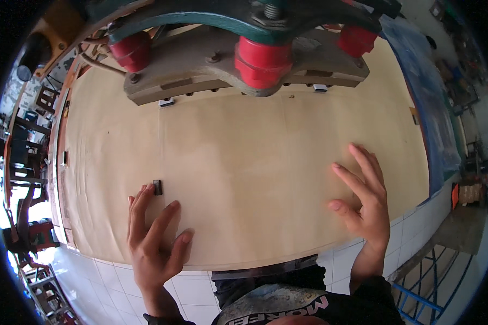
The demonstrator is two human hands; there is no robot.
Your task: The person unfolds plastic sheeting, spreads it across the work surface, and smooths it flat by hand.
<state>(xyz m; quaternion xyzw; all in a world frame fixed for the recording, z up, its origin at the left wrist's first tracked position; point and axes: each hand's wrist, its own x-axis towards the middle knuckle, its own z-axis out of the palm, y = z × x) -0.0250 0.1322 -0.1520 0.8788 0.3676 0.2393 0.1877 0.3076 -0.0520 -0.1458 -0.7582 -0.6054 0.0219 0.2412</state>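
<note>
My left hand [153, 238] is open near the front left of a broad tan sheet [233, 162] that covers the worktable. Its fingers are spread, and the tips lie right beside a small black block [157, 187]; whether they touch it I cannot tell. Over the right part of the sheet, my right hand [366, 200] is open too, fingers spread and holding nothing. A clear sheet seems to lie over the tan one between my hands, with a faint straight edge running up from the black block.
A heavy machine head [244, 65] with red insulators [263, 60] hangs over the table's far side. Two small white-topped blocks [167, 102] sit under its edge. Blue plastic sheeting [423, 92] lies along the right. A blue metal frame [431, 281] stands at lower right, stools [46, 100] at left.
</note>
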